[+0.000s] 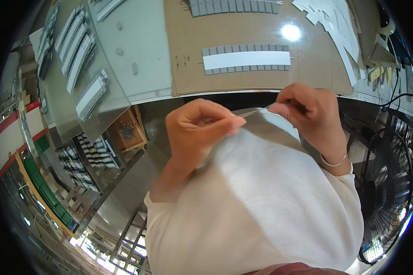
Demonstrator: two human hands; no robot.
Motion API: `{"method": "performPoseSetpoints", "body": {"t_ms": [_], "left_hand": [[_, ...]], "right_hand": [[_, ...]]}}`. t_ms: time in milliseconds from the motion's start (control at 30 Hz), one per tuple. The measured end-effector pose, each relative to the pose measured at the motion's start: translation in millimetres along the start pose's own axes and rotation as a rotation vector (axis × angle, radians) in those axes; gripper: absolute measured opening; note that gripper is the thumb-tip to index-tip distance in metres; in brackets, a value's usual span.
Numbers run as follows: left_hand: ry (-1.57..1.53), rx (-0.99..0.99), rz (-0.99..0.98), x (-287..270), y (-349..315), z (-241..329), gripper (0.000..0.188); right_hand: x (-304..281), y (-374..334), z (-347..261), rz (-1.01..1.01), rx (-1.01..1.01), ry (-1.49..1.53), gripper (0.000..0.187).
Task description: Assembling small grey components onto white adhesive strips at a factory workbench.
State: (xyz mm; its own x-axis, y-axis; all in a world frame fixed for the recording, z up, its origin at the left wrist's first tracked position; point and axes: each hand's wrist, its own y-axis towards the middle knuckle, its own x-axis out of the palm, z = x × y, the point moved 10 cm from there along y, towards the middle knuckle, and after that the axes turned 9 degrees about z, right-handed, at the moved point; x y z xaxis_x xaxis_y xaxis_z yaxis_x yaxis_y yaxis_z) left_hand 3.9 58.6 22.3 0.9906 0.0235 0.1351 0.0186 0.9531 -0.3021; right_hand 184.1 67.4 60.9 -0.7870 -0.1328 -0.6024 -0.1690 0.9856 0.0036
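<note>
In front of my chest, a thin pale strand (258,112) runs between my two hands; its exact kind is too small to tell. My left hand (198,126) pinches one end between thumb and forefinger. Higher and to the right, my right hand (309,110) is closed on the other end, its fingers curled. Beyond the hands, a white strip edged with grey tiles (246,60) lies on the brown cardboard (186,80), thin ends poking out at both sides. Farther back is a row of grey tiles (236,6) with a thin rod or wire along it.
White paper strips (332,27) are heaped at the far right. Several finished-looking tiled strips (75,46) lie stacked on the left, beside loose grey tiles (134,68). A black fan (384,183) stands at my right. A wooden box (128,130) holds small metal pieces below the table edge.
</note>
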Motion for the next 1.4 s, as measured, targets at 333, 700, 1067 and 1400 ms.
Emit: {"method": "performPoseSetpoints", "body": {"t_ms": [333, 700, 1067, 1400], "left_hand": [[-0.033, 0.069, -0.001, -3.3, 3.1, 6.5, 0.01], [-0.079, 0.084, 0.045, -12.2, 7.2, 13.5, 0.005], [0.79, 0.604, 0.386, -16.7, 35.5, 51.3, 0.009], [0.9, 0.644, 0.401, -10.6, 34.6, 52.8, 0.011]], "right_hand": [[-27.7, -11.9, 35.0, 0.16, 0.206, 0.48, 0.011], [-45.9, 3.8, 28.7, 0.44, -0.096, 0.183, 0.011], [-16.1, 31.9, 18.0, 0.269, -0.119, -0.101, 0.015], [-13.5, 34.1, 10.2, 0.264, -0.111, -0.246, 0.014]]}}
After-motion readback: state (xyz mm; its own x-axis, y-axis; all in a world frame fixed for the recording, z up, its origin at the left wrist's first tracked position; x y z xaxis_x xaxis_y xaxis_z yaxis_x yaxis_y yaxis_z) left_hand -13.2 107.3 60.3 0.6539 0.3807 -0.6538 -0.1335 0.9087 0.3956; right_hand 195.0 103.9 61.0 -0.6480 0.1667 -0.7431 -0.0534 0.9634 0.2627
